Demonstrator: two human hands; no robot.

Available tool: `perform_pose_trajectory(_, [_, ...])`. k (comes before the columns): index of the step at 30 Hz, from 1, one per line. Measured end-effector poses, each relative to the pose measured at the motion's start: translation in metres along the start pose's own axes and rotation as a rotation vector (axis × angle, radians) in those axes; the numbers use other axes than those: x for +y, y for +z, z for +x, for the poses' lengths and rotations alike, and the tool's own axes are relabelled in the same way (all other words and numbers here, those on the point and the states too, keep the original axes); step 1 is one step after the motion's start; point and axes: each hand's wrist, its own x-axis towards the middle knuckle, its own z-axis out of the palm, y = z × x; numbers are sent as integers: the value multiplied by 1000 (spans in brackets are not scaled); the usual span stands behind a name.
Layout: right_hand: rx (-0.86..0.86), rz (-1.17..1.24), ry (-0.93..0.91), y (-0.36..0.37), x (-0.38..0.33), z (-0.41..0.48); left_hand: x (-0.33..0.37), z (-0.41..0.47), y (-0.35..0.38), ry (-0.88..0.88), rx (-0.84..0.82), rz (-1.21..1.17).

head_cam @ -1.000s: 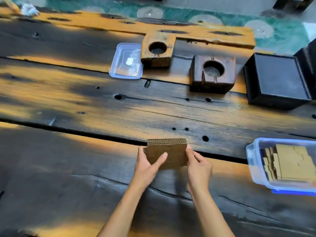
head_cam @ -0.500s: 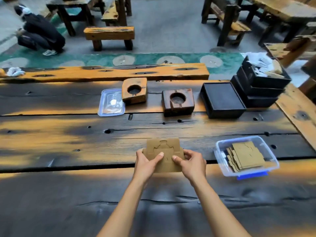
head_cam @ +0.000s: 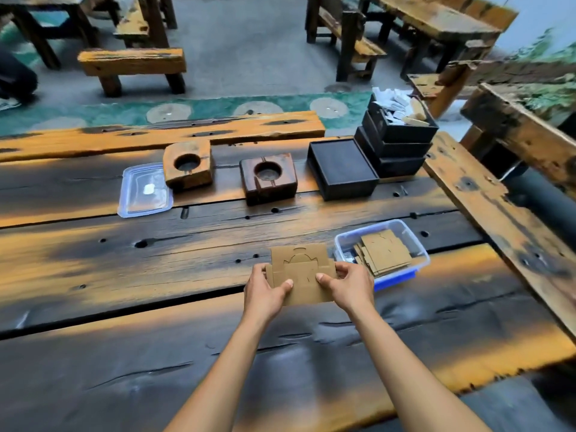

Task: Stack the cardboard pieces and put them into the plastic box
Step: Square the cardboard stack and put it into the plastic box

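Left hand point(head_cam: 265, 293) and right hand point(head_cam: 349, 285) both pinch the cardboard stack point(head_cam: 301, 272), thumbs on top, fingers curled underneath, just above the wooden surface point(head_cam: 124, 275). Plastic box point(head_cam: 414, 244) sits just right, more cardboard inside.

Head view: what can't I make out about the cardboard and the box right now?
- Piece count of the cardboard stack: it is seen face-on, and the left hand and right hand cover its side edges.
- Near-left corner of the plastic box: behind the right hand.
- Lower pieces of the loaded cardboard: covered by the top one.
- Contents of the top black box: too small and blurred.
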Motion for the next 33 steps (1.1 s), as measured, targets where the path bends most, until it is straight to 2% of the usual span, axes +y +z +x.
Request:
perform_pose_trajectory(17, [-109,-133,45,-141,101,192,68,45,249,-208,29,159])
perform_pose_trajectory(23, [-140,-175,104,-149,123,242,69,72,301,-307,25,184])
perform_pose_trajectory(33, [-97,-232,116,-122,135,272,52,114,340,-416,23,191])
